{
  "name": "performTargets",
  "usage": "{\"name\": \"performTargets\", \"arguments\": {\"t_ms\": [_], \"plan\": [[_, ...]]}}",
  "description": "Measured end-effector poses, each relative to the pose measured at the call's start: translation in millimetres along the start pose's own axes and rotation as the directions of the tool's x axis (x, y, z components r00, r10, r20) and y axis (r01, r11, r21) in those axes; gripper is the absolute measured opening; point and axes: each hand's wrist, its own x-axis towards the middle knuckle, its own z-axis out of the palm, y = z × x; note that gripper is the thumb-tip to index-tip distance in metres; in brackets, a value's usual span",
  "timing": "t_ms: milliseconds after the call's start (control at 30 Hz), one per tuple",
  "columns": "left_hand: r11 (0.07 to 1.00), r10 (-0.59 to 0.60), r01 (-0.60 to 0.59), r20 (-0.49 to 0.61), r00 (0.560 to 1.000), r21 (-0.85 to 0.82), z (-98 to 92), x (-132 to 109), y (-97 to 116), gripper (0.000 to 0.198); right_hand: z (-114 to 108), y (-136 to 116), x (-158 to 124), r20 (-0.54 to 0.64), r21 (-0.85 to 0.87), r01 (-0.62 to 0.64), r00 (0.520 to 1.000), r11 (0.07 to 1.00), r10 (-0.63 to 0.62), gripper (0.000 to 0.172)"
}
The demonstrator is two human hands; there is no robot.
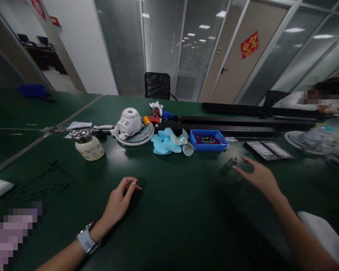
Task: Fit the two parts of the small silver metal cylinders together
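Observation:
My right hand (261, 177) is over the right side of the dark green table (175, 218), thumb and index finger spread apart. Just left of those fingertips is a small cylinder with a shiny metal end (235, 160); it is blurred, and whether a finger touches it I cannot tell. My left hand (120, 199), with a watch (89, 238) on the wrist, rests on the table with loosely bent fingers and holds nothing. Beyond the hands lie light blue fan blades (165, 142) and a blue tray (210, 147) with wires in it.
A cream jar with a metal lid (89, 148) stands at left, beside a white fan head on its grille (130, 122). Behind are a red power drill (155, 114) and long black rails (243, 121). Hard drives (267, 149) lie at right. Another person (295, 99) sits far right.

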Motion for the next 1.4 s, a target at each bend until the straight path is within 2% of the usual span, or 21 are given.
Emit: {"name": "performTargets", "arguments": {"t_ms": [67,133,200,333,400,467,533,700,767,833,900,967,1067,1233,1400], "plan": [[1.000,0.015,-0.015,-0.010,1.000,0.004,-0.1,0,0,0.035,8,-3,24,0.162,-0.010,0.001,0.987,1.000,0.000,0.070],[1.000,0.026,-0.026,-0.018,0.999,0.012,-0.3,0,0,0.034,17,-2,44,0.257,-0.018,-0.007,0.966,1.000,0.012,0.069],[0.999,0.029,-0.029,-0.019,0.999,0.018,-0.5,0,0,0.034,24,2,58,0.328,-0.013,-0.014,0.944,1.000,0.018,0.060],[0.999,0.022,-0.022,-0.005,1.000,0.024,-0.1,0,1,0.034,26,7,66,0.400,0.031,-0.003,0.916,1.000,-0.010,0.045],[0.999,0.019,-0.018,-0.004,1.000,0.028,0.6,0,2,0.034,22,-4,61,0.390,0.061,0.021,0.920,0.998,-0.044,0.042],[0.999,0.016,-0.016,-0.003,1.000,0.030,1.2,0,3,0.034,18,-29,49,0.391,0.148,0.074,0.912,0.986,-0.127,0.039],[0.999,0.018,-0.018,0.000,1.000,0.028,1.2,0,3,0.033,16,-69,30,0.399,0.298,0.134,0.882,0.945,-0.251,0.039],[0.999,0.044,-0.045,0.025,0.999,0.025,-0.3,-4,5,0.030,16,-181,-32,0.329,0.647,0.206,0.793,0.734,-0.513,0.046],[0.996,0.088,-0.089,0.035,0.996,0.025,1.7,-9,9,0.028,17,-211,-55,0.307,0.740,0.199,0.751,0.643,-0.585,0.053],[0.986,0.163,-0.164,0.024,0.986,0.032,7.0,-15,15,0.027,20,-230,-71,0.300,0.810,0.153,0.722,0.567,-0.624,0.058],[0.970,0.241,-0.242,0.034,0.970,0.024,15.1,-22,23,0.027,25,-239,-81,0.289,0.861,0.095,0.717,0.500,-0.635,0.056],[0.952,0.305,-0.305,0.090,0.948,-0.017,24.0,-26,32,0.026,31,-242,-86,0.283,0.889,0.049,0.723,0.455,-0.630,0.048],[0.953,0.303,-0.300,0.122,0.945,-0.038,34.5,-25,43,0.025,39,-241,-88,0.295,0.894,0.017,0.730,0.448,-0.616,0.042],[0.949,0.316,-0.310,0.145,0.938,-0.059,41.4,-13,54,0.027,48,-240,-90,0.279,0.897,0.025,0.743,0.441,-0.609,0.045],[0.893,0.450,-0.451,0.060,0.891,-0.008,37.2,-11,48,0.021,46,-240,-90,0.286,0.910,-0.016,0.746,0.414,-0.602,0.043]]}}
